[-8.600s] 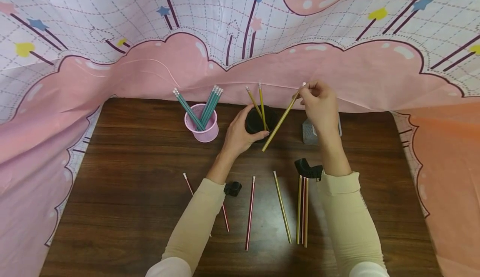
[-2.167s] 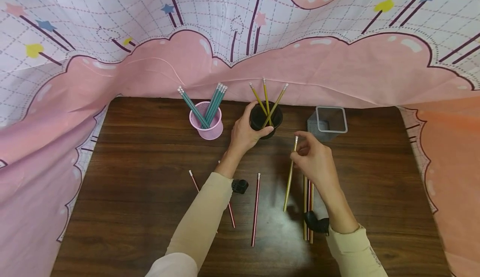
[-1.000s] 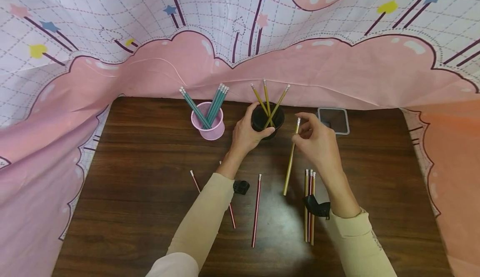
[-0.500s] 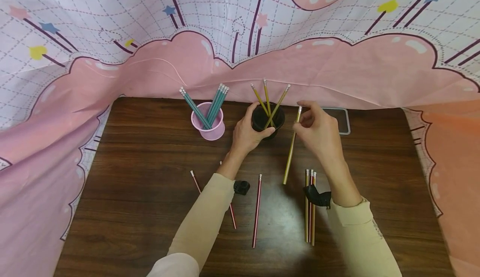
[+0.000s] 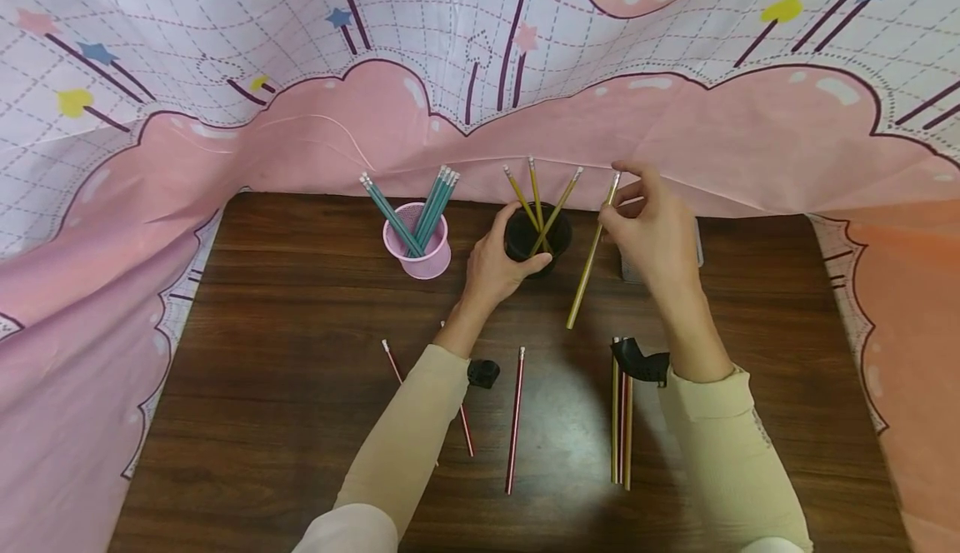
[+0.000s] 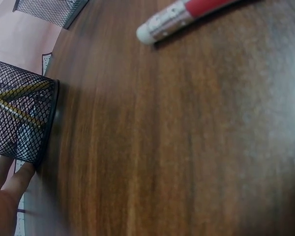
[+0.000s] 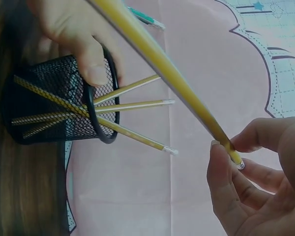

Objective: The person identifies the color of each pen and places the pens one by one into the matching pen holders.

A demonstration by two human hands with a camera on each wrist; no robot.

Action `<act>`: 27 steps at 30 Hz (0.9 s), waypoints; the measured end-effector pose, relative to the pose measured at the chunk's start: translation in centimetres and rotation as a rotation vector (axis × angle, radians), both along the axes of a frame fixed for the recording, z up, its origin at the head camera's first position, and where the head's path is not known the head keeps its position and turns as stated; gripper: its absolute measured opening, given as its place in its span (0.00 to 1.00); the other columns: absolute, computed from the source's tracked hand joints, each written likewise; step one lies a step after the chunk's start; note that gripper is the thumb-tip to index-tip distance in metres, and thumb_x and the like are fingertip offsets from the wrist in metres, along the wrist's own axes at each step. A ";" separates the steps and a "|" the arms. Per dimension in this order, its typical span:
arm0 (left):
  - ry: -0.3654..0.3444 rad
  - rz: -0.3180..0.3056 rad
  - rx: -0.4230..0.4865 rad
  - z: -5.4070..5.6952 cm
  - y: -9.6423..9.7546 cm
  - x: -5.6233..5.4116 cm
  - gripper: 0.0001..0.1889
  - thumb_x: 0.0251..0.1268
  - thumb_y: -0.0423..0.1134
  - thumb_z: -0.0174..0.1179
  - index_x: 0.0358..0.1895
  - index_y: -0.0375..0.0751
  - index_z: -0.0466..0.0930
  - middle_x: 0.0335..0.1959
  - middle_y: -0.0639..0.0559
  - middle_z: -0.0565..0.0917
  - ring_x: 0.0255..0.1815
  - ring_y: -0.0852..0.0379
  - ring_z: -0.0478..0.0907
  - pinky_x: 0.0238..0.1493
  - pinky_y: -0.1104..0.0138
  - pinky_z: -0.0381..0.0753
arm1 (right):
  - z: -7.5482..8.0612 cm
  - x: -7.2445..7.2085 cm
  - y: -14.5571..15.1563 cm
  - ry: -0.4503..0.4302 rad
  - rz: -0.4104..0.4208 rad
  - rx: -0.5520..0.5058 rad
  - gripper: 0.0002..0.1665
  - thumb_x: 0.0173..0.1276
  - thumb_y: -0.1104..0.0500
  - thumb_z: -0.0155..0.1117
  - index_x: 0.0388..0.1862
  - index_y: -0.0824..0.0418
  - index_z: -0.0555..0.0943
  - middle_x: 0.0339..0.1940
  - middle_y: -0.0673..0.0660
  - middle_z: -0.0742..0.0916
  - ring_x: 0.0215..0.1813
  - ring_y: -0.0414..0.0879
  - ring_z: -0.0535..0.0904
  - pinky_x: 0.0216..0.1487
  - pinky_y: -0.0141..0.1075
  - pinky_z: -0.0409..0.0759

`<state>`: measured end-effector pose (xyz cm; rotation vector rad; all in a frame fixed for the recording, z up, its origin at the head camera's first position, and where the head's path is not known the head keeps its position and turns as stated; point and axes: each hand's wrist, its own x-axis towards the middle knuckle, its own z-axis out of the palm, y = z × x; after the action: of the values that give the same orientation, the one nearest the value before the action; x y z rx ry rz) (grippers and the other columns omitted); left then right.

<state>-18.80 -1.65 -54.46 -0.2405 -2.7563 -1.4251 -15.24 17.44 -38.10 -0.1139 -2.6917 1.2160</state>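
Note:
My left hand (image 5: 489,268) grips a black mesh pencil cup (image 5: 561,241) at the back middle of the table, thumb on its near side. Three yellow pencils (image 7: 137,140) lean in that cup, eraser ends up, as the right wrist view shows. To the cup's right, my right hand (image 5: 658,232) pinches another yellow pencil (image 5: 588,274) close to its eraser. This pencil slants, with its plain end lower and toward me, apart from the cup in the head view. In the left wrist view the cup's mesh wall (image 6: 24,73) shows at the left edge.
Left of the black cup stands a pink mesh cup (image 5: 427,268) with several teal pencils (image 5: 435,211). A grey mesh holder (image 5: 630,272) is partly behind my right hand. Red pencils (image 5: 516,420) lie in front, one partly under my left forearm. Three pencils (image 5: 622,432) lie together near my right sleeve.
The yellow pencil held earliest now leans in the black cup. Another was picked up from the table, and my right hand has carried it toward the back. The left hand stays on the cup.

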 end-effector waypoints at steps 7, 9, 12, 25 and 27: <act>0.005 -0.001 -0.008 0.0 -0.1 -0.1 0.49 0.45 0.68 0.72 0.73 0.71 0.58 0.67 0.53 0.75 0.58 0.44 0.79 0.53 0.47 0.77 | 0.6 -1.1 -0.1 0.003 -0.012 -0.025 0.30 0.64 0.64 0.59 0.67 0.53 0.74 0.39 0.57 0.86 0.26 0.23 0.78 0.25 0.23 0.79; 0.008 -0.001 -0.005 0.0 -0.1 -0.1 0.49 0.45 0.68 0.72 0.73 0.71 0.58 0.67 0.53 0.76 0.58 0.45 0.79 0.53 0.48 0.77 | 0.6 -1.3 -0.1 0.003 -0.016 -0.049 0.30 0.64 0.64 0.59 0.67 0.54 0.74 0.38 0.56 0.86 0.27 0.27 0.80 0.26 0.24 0.80; 0.008 -0.001 -0.002 -0.1 0.0 -0.1 0.49 0.45 0.67 0.72 0.73 0.71 0.58 0.67 0.53 0.76 0.58 0.45 0.79 0.53 0.48 0.77 | 0.5 -1.8 -0.1 0.002 -0.012 -0.114 0.30 0.64 0.66 0.58 0.67 0.55 0.75 0.37 0.57 0.85 0.28 0.30 0.82 0.27 0.26 0.82; -0.004 -0.016 -0.014 0.1 -0.1 -0.1 0.49 0.47 0.65 0.73 0.73 0.70 0.57 0.69 0.54 0.73 0.58 0.44 0.79 0.52 0.48 0.78 | 1.1 -3.0 0.2 0.022 -0.054 -0.157 0.30 0.65 0.66 0.60 0.67 0.55 0.74 0.36 0.55 0.84 0.32 0.36 0.83 0.30 0.26 0.82; -0.003 -0.017 -0.017 0.1 -0.1 -0.1 0.48 0.47 0.64 0.73 0.73 0.70 0.57 0.69 0.54 0.74 0.58 0.44 0.79 0.52 0.48 0.78 | 1.1 -3.2 0.0 0.031 -0.058 -0.161 0.30 0.65 0.66 0.60 0.67 0.55 0.74 0.37 0.56 0.84 0.32 0.36 0.83 0.30 0.27 0.83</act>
<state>-18.91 -1.77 -54.34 -0.2626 -2.7767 -1.4069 -18.44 17.47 -36.96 -0.1918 -2.5424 1.4034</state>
